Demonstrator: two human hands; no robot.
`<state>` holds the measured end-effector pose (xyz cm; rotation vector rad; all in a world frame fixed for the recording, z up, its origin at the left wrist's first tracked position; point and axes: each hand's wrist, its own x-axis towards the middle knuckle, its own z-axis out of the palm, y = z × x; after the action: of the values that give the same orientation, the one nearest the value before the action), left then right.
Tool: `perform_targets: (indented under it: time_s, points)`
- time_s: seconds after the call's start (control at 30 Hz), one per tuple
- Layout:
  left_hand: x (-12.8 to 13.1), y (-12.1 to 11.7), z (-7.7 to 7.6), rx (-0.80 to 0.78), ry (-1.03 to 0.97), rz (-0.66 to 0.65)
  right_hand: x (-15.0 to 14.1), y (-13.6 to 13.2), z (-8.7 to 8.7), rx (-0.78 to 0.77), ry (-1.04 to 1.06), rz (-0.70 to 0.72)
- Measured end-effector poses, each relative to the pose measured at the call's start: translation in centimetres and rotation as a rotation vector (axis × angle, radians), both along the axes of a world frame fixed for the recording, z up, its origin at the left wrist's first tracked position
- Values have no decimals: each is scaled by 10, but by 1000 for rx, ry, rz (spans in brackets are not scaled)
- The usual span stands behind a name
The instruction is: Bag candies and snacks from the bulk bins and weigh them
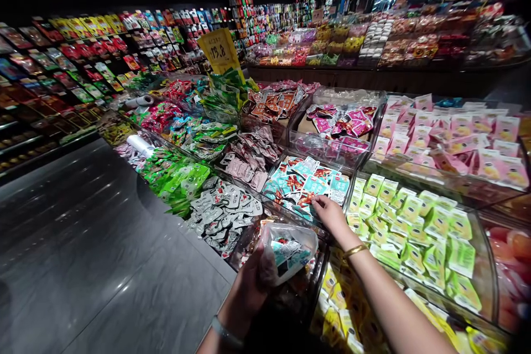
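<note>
Bare forearms enter from the bottom of the view, the left one cut off just below a pale bangle [226,333], the right one wearing a gold bangle [355,251]. The left hand [253,279] has its fingers closed around a clear plastic bag [305,240] with blue packets [285,251] inside; shadow hides most of those fingers, and the bag covers part of the bin beneath it. The right hand [329,214] reaches over the near edge of a bin of blue-and-white packets [317,185], thumb and forefinger close together at the packets; whether they pinch one, I cannot tell. Dark shadow swallows the area below the bag, and the yellow packets [338,296] are partly hidden by the right forearm. The counter [360,170] is split into clear-walled bins, with silver packets [226,207] and green packets [180,177] along its left edge, pale green packets [409,215] right of the right hand. Grey glossy floor [103,249] borders that left edge. Behind, hanging snacks [91,27] line a dark wall, and a yellow price sign [219,50] stands above the bins, its smaller writing unreadable.
</note>
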<state>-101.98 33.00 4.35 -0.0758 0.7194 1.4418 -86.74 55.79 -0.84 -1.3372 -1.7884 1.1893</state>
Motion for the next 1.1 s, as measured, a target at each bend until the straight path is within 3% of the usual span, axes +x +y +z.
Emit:
perform_targets:
  time_s: [0.2, 0.37, 0.6, 0.83, 0.97, 1.1]
  points:
    - [0, 1, 2, -6, 9, -2, -6, -4, -8, -187, 214, -67]
    - [1, 3, 5, 23, -4, -4, -2, -10, -3, -231, 340, -110]
    - [-1, 2, -5, -56, 0, -28, -6, -3, 0, -86, 122, -155]
    - [0, 4, 1, -65, 41, 36, -12, 11, 0, 31, -83, -158]
    - [0, 4, -1, -86, 45, 58, -10, 14, 1, -1, -74, -145]
    - [0, 3, -6, -67, 44, 42, 0, 8, 21, 5, 40, -194]
